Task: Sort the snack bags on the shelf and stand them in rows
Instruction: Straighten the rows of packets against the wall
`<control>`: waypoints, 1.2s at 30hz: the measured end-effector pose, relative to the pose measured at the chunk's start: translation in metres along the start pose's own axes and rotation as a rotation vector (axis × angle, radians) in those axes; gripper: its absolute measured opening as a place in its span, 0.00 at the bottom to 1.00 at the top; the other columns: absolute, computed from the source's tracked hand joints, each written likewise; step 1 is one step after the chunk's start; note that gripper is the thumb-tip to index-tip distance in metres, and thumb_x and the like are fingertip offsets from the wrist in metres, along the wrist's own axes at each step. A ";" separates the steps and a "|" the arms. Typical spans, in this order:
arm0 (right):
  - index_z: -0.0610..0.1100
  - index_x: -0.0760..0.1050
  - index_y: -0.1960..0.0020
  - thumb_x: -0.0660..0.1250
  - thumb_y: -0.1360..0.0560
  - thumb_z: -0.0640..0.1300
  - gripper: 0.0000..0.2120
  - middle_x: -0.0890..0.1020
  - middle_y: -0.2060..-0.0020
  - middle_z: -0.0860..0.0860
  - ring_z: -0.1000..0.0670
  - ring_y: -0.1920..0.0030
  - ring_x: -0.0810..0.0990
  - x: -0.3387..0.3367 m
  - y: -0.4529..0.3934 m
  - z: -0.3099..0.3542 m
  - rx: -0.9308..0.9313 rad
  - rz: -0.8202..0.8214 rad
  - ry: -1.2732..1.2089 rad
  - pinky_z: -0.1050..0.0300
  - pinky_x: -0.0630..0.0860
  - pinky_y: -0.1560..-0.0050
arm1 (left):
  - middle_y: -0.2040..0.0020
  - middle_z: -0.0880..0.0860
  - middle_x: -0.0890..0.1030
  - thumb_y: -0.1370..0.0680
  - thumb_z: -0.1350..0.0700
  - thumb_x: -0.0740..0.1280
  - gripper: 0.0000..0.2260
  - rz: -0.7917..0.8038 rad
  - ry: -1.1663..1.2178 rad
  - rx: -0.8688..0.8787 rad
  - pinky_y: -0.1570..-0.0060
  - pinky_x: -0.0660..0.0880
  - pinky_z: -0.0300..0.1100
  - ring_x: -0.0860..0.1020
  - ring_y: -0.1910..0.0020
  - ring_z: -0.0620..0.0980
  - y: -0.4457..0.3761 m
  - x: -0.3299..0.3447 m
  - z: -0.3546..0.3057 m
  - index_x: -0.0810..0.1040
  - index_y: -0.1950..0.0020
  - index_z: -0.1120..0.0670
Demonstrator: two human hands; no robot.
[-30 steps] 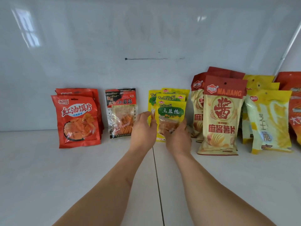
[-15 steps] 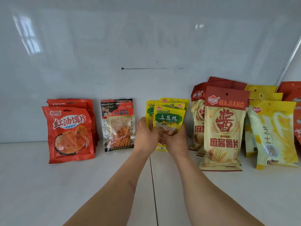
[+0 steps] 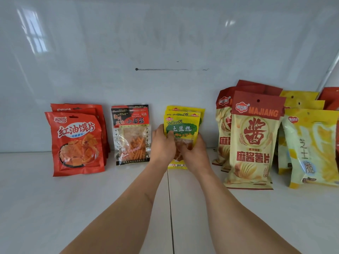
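Since the frame 1 s ago we note that both hands have closed in on the front yellow-and-green potato-shred pouch (image 3: 180, 129), and the camera has dipped, so the whole shelf sits lower in view. The pouch itself has barely shifted.

Left hand (image 3: 162, 143): fingers curled round the pouch's left edge, thumb pressed on its green label. Right hand (image 3: 194, 153): it holds the lower right of the pouch; we cannot tell how its fingers lie, as they are hidden behind the back of the hand. The pouch stands upright at the front of a row of 3 like pouches, near the back wall, its bottom hem on the white glossy shelf (image 3: 91, 208).

Neighbours: a clear-windowed black-and-red gluten-strip bag (image 3: 131, 133) just to the left; a row of red glossy chip bags (image 3: 76, 143) further left; tall cream-and-red MAJIANG crisp bags (image 3: 254, 142) to the right; yellow cheese crisp bags (image 3: 310, 147) beyond those.

Risks, as we judge them:
1. The pouches are thin, slick film with soft, uneven filling and narrow bases. On release the front 1 may slide forward on the smooth shelf or topple.
2. If the 3 are not pressed flat together, the row may fan out sideways.
3. A forearm (image 3: 229, 208) drawn back carelessly could clip the tall MAJIANG bag, which leans and looks puffy and light.
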State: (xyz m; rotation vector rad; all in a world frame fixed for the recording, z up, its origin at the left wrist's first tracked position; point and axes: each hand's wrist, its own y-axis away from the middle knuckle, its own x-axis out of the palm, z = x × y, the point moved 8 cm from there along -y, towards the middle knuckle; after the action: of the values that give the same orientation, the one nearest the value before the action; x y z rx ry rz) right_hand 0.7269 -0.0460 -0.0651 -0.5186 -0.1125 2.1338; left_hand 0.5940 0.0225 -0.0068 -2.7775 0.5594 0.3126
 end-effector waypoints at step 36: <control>0.54 0.55 0.26 0.77 0.36 0.61 0.46 0.80 0.38 0.49 0.41 0.37 0.76 -0.011 0.017 0.006 0.031 0.084 0.489 0.46 0.69 0.39 | 0.47 0.58 0.79 0.16 0.55 0.58 0.06 -0.126 -0.086 -0.032 0.55 0.70 0.47 0.76 0.49 0.59 -0.010 -0.007 0.015 0.72 0.46 0.56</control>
State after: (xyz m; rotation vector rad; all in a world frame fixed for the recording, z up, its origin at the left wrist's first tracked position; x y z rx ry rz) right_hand 0.7168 -0.0643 -0.0610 -1.0225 0.2199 2.0232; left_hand 0.5896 0.0390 -0.0169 -2.7984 0.3600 0.4133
